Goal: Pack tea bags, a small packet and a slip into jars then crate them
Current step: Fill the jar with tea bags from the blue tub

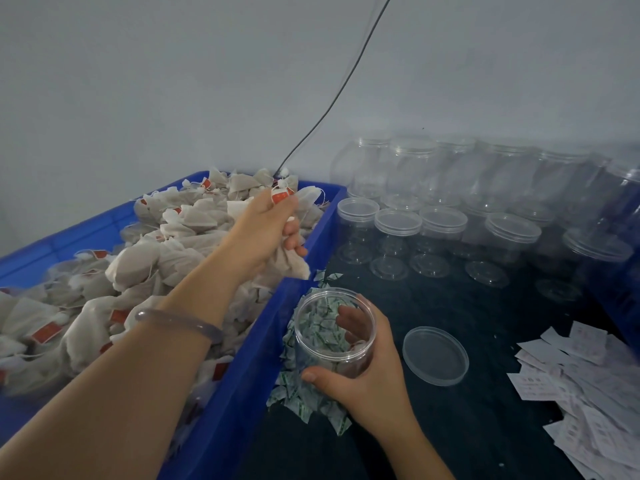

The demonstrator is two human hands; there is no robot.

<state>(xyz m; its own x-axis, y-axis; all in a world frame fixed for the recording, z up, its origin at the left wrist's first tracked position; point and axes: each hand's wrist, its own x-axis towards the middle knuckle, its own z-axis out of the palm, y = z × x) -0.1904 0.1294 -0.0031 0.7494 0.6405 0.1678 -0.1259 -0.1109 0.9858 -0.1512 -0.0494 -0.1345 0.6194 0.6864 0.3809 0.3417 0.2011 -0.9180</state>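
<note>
My left hand (268, 226) reaches over the blue crate (242, 368) and grips a bunch of tea bags (294, 258) with red tags, lifted above the heap of tea bags (138, 268). My right hand (360, 372) holds a clear open jar (334, 327), tilted toward the crate, just right of the crate's wall. The jar looks empty. Small green-printed packets (304, 400) lie in a pile under and around the jar. The jar's clear lid (435, 355) lies flat on the dark table to the right. White paper slips (581, 386) are scattered at the far right.
Several clear lidded jars (398, 233) stand in rows at the back right against the grey wall, some stacked. A black cable (332, 102) hangs down the wall into the crate's far corner. A blue container edge (620, 271) shows at the right.
</note>
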